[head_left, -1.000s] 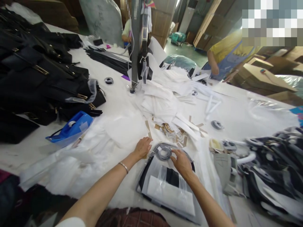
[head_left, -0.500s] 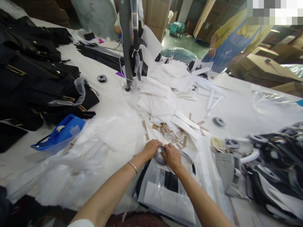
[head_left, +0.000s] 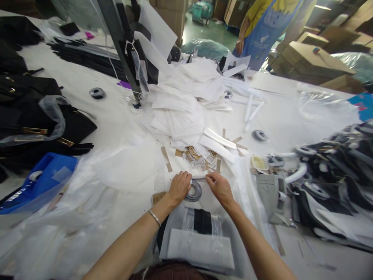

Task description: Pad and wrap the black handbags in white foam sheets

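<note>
A grey coiled strap lies in front of me, on the upper part of a plastic-wrapped bag. My left hand is closed at the coil's left edge, with fingers bent over it. To the right, apart from the coil, my right hand makes a pinch; what sits between its fingertips is too small to make out. A pale narrow edge runs between the two hands. Below them the bag, grey with a black band, carries a folded white sheet under clear plastic.
Gold metal parts and brown paper strips lie just beyond my hands. White sheets are heaped behind, near a dark post. Black bags fill the left, grey-black pieces the right. A person in a blue apron stands across.
My right hand has come off the coil and moved right, fingers pinched. The coil now shows as a full ring beside my left hand. The view has shifted, moving the table's contents leftward.
</note>
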The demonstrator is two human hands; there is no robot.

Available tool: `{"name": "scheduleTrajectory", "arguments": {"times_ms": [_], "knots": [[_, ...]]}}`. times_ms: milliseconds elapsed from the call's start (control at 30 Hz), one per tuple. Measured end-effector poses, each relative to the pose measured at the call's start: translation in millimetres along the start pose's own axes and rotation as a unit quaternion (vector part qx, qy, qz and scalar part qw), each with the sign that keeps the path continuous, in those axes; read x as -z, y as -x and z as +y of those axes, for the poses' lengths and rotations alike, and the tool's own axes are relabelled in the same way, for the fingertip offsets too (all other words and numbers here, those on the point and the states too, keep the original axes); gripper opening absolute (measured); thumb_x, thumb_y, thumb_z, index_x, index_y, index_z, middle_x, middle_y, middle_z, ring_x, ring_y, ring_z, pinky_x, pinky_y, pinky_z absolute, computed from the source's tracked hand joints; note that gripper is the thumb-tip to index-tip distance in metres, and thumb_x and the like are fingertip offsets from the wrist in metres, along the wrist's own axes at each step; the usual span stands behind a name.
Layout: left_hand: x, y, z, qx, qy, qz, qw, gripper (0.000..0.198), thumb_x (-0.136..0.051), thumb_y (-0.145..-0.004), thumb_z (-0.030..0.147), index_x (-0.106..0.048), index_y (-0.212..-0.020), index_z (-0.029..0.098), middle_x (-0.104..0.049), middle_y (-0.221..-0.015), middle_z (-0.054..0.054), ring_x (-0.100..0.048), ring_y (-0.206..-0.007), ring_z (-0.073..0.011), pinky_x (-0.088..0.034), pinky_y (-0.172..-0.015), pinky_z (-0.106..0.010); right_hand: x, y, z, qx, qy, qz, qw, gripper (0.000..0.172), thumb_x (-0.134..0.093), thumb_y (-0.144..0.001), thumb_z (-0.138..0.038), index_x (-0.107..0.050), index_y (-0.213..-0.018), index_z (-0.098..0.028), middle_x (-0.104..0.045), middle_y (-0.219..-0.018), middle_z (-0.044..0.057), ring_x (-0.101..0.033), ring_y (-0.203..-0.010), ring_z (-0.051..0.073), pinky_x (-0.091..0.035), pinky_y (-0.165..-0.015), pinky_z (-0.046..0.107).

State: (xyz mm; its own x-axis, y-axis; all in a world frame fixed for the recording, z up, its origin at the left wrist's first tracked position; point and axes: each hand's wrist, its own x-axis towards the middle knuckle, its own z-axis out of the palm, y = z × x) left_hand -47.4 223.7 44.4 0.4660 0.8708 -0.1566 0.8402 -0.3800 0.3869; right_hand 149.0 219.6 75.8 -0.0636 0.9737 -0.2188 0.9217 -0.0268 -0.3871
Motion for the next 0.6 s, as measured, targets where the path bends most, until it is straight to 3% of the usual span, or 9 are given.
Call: {"name": "scheduleTrajectory", "arguments": {"times_ms": [100, 200, 267, 400, 533, 600], "knots": [[-1.1, 6.8, -1.6, -0.027, -0.012, -0.005, 1.0, 0.017, -0.058, -0.088, 0.017, -0.054, -0.104, 0.02, -0.058, -0.105, -0.008, -0.052, -0.102, -0.0249, -0.045, -0.085, -0.038, 19.1, -4.3, 41.1, 0.006, 0.113, 0.029, 0.993, 0.032, -0.05, -0.085, -0.014, -0.064, -0.113, -0.022, -0.065, -0.119, 0.009, -0.056, -0.11, 0.025, -0.041, -0.09, 0.034], [-1.3, 17.7, -6.8, -0.043, -0.032, -0.004, 0.999, 0.018, -0.058, -0.088, 0.016, -0.054, -0.105, 0.02, -0.058, -0.103, -0.007, -0.053, -0.1, -0.0243, -0.044, -0.082, -0.037, 25.1, -9.8, 73.4, 0.054, 0.187, -0.038, 0.98, 0.05, -0.057, -0.076, -0.006, -0.06, -0.123, -0.024, -0.057, -0.135, 0.009, -0.049, -0.123, 0.027, -0.036, -0.098, 0.037], [-1.5, 24.6, -9.9, -0.043, -0.041, 0.002, 0.998, 0.021, -0.061, -0.086, 0.018, -0.055, -0.106, 0.021, -0.059, -0.103, -0.006, -0.053, -0.1, -0.0245, -0.044, -0.083, -0.038, 27.8, -13.5, 84.8, 0.076, 0.205, -0.068, 0.973, 0.046, -0.062, -0.076, -0.011, -0.061, -0.12, -0.025, -0.061, -0.129, 0.009, -0.051, -0.118, 0.026, -0.035, -0.098, 0.037], [-3.6, 31.2, -10.8, -0.022, -0.045, 0.002, 0.999, 0.025, -0.064, -0.085, 0.018, -0.055, -0.108, 0.021, -0.059, -0.105, -0.006, -0.053, -0.099, -0.025, -0.044, -0.083, -0.039, 40.0, -18.2, 92.3, 0.08, 0.226, -0.114, 0.964, 0.017, -0.069, -0.073, -0.021, -0.067, -0.09, -0.022, -0.068, -0.1, 0.009, -0.056, -0.101, 0.027, -0.036, -0.09, 0.037], [-8.0, 29.5, -6.1, -0.002, -0.035, -0.004, 0.999, 0.024, -0.059, -0.085, 0.01, -0.055, -0.106, 0.02, -0.059, -0.107, -0.007, -0.053, -0.1, -0.0255, -0.044, -0.082, -0.04, 63.4, -17.7, 105.7, 0.048, 0.132, -0.167, 0.976, 0.005, -0.065, -0.074, -0.025, -0.061, -0.077, -0.024, -0.068, -0.082, 0.003, -0.059, -0.081, 0.021, -0.039, -0.074, 0.031], [-9.9, 28.6, -4.6, -0.002, -0.033, -0.003, 0.999, 0.024, -0.054, -0.086, 0.006, -0.056, -0.105, 0.02, -0.059, -0.107, -0.007, -0.053, -0.1, -0.0255, -0.044, -0.08, -0.039, 83.4, -18.7, 121.0, 0.018, 0.063, -0.158, 0.985, 0.007, -0.062, -0.075, -0.031, -0.058, -0.074, -0.025, -0.066, -0.073, 0.0, -0.058, -0.071, 0.019, -0.039, -0.068, 0.03]]}}
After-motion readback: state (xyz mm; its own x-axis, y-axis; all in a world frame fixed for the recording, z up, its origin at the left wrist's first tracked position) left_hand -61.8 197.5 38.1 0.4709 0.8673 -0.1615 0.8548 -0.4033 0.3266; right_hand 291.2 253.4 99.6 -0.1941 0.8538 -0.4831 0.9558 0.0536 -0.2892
